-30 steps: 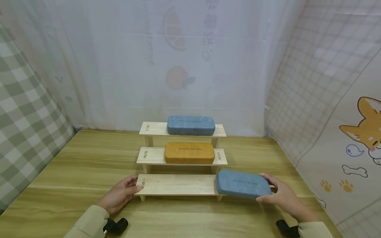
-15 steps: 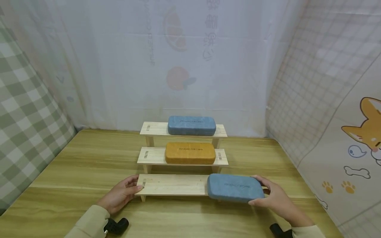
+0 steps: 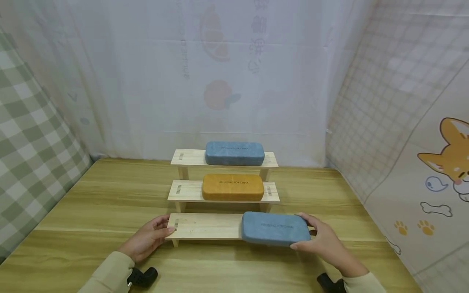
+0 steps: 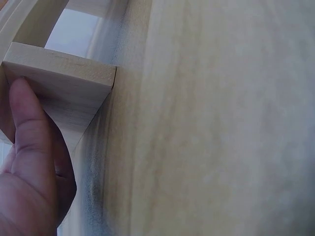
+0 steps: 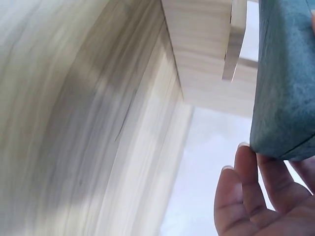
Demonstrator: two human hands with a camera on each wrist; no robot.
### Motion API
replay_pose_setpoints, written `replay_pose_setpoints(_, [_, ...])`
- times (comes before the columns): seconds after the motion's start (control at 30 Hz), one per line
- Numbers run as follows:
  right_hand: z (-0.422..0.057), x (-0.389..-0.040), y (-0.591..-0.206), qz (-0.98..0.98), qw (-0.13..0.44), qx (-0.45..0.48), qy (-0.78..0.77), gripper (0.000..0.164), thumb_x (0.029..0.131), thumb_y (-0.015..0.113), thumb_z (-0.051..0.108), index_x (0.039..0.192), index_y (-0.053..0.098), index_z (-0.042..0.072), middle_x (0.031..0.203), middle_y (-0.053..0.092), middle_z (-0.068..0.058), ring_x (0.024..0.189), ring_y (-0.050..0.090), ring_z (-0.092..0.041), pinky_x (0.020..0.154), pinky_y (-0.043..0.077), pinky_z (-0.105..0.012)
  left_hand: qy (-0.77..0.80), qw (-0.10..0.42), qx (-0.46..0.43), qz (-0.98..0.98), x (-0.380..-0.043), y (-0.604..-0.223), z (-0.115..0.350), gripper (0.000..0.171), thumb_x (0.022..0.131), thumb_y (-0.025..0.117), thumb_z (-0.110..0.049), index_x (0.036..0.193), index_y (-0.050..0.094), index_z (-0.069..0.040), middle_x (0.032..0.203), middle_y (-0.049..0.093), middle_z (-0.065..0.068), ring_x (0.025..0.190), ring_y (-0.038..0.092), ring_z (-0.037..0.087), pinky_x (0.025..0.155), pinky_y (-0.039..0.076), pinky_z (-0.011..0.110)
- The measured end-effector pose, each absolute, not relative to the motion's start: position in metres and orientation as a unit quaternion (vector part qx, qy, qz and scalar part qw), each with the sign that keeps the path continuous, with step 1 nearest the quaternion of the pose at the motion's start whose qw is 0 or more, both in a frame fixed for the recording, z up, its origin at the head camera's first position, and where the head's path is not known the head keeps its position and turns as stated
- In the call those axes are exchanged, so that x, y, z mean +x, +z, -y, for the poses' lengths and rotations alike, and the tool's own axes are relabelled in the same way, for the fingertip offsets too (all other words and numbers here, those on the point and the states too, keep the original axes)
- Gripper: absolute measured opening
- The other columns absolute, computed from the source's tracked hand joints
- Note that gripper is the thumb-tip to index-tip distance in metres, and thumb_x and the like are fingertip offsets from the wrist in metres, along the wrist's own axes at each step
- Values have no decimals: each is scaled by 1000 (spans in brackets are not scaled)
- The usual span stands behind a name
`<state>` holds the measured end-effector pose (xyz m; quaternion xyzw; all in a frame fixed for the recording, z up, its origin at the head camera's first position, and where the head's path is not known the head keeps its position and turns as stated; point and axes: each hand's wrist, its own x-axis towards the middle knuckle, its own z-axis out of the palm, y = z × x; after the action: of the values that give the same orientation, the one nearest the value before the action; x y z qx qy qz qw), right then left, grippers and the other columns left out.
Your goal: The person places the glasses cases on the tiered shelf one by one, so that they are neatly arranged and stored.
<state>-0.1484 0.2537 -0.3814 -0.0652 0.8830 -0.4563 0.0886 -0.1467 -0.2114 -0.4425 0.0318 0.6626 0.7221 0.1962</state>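
Observation:
My right hand [image 3: 324, 244] pinches the right end of a blue glasses case [image 3: 275, 232] with dark lettering on its lid. The case overlaps the right part of the lowest shelf [image 3: 209, 226] of a three-step wooden display stand, its right end jutting past the board. From below, the right wrist view shows fingertips under the corner of the blue case [image 5: 285, 83]. My left hand [image 3: 146, 240] holds the lowest shelf's left end, thumb at its edge. In the left wrist view, the thumb lies against the stand's pale wood [image 4: 64, 88].
A yellow glasses case [image 3: 233, 188] lies on the middle shelf [image 3: 187, 191]. Another blue glasses case [image 3: 234, 154] lies on the top shelf [image 3: 190, 157]. The stand rests on a wood-grain table [image 3: 110, 195], with a white curtain [image 3: 146, 81] behind and printed cloth on both sides.
My right hand has carried the blue case leftward, from beyond the lowest shelf's right end to over its right part. My left hand has kept its place on the shelf.

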Motion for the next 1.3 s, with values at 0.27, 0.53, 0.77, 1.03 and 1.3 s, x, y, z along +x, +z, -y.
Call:
replay_pose_setpoints(0.27, [-233, -152, -381, -887, 82, -64, -450, 88, 67, 89, 23, 141, 45, 1, 135, 49, -23, 97, 58, -27, 70, 53, -29, 722, 195, 33, -663, -147, -444, 212, 76, 97, 56, -12, 146, 5, 16, 124, 46, 12, 103, 53, 9, 89, 47, 23])
replay_pose_setpoints(0.53, [-212, -155, -384, -893, 63, -79, -439, 89, 66, 90, 26, 139, 47, 1, 133, 51, -20, 103, 56, -29, 76, 52, -32, 721, 196, 36, -664, -148, -444, 211, 76, 97, 56, -13, 146, 5, 16, 126, 46, 14, 104, 53, 10, 89, 47, 23])
replay_pose_setpoints(0.77, [-195, -154, -384, -896, 51, -95, -431, 88, 65, 90, 26, 138, 49, 1, 131, 55, -15, 106, 55, -26, 83, 50, -36, 725, 193, 38, -661, -148, -444, 210, 75, 97, 56, -12, 146, 6, 16, 123, 48, 10, 103, 54, 9, 89, 48, 22])
replay_pose_setpoints(1.03, [-178, -156, -384, -904, 34, -91, -416, 86, 62, 92, 27, 136, 53, 6, 134, 53, -14, 105, 56, -27, 85, 50, -42, 729, 196, 37, -655, -147, -443, 211, 76, 97, 55, -11, 146, 4, 16, 121, 47, 9, 102, 53, 8, 88, 47, 22])
replay_pose_setpoints(1.3, [-163, -159, -388, -897, 34, -97, -429, 83, 62, 92, 25, 134, 54, 6, 118, 57, -10, 88, 53, -18, 73, 48, -34, 722, 193, 36, -663, -147, -442, 212, 75, 97, 56, -13, 146, 6, 16, 122, 47, 10, 103, 53, 9, 89, 48, 22])
